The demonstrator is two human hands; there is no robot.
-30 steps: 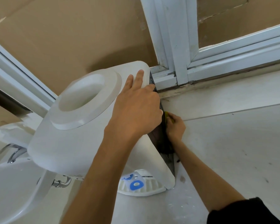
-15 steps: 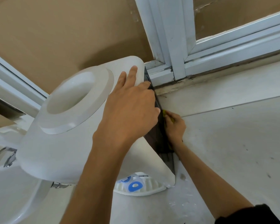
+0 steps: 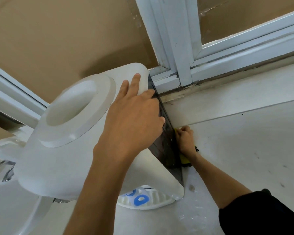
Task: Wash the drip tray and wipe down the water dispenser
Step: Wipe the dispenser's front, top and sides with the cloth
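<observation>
Water dispenser [image 3: 61, 150] stood under my left hand [image 3: 132, 119], fingers spread flat on its top. My right hand [image 3: 185, 139] clutched a yellow sponge [image 3: 183, 158] against its dark back panel [image 3: 166, 143].

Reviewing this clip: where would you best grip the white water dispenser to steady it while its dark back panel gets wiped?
Probably the top rear corner of the water dispenser, from above: there the left hand lies flat, fingers over the edge, while the right hand works a yellow sponge on the back panel.
</observation>
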